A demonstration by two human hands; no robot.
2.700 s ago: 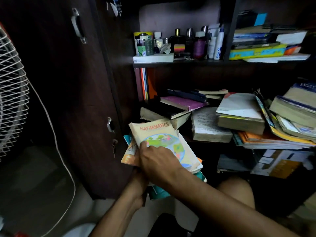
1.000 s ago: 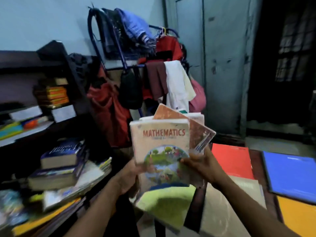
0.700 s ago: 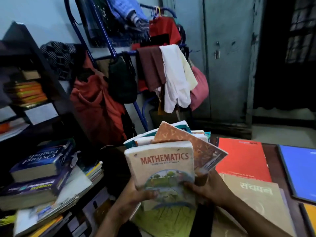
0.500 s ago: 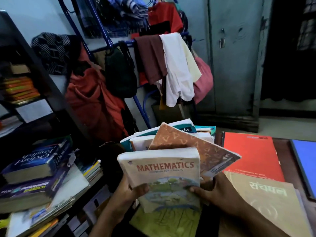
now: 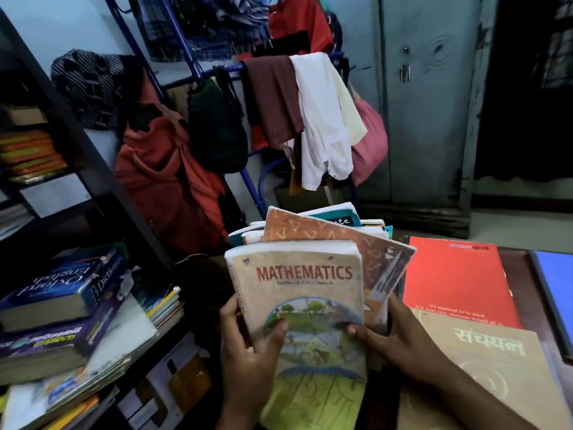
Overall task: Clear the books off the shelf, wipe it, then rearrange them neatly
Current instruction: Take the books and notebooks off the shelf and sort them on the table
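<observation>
I hold a fanned stack of books in front of me, with a cream Mathematics textbook (image 5: pixel 304 293) on top and an orange patterned book (image 5: pixel 381 252) and teal ones behind it. My left hand (image 5: pixel 248 346) grips the stack's left edge, thumb on the cover. My right hand (image 5: pixel 400 339) grips its right side, thumb on the cover. The dark shelf (image 5: pixel 102 181) stands at the left with more books, a blue Oxford dictionary (image 5: pixel 62 283) topmost. A red book (image 5: pixel 455 280) and a tan Hindi book (image 5: pixel 493 361) lie on the table at the right.
A blue clothes rack (image 5: pixel 248 178) hung with red, brown and white garments stands behind the stack. A grey metal cupboard (image 5: pixel 428 103) is at the back right. A blue folder (image 5: pixel 558 293) lies at the table's right edge. A yellow-green book (image 5: pixel 313 401) lies below the stack.
I turned from the shelf to the table with the stack. Over the last second the stack has come lower and closer to the table, both hands keeping their grip.
</observation>
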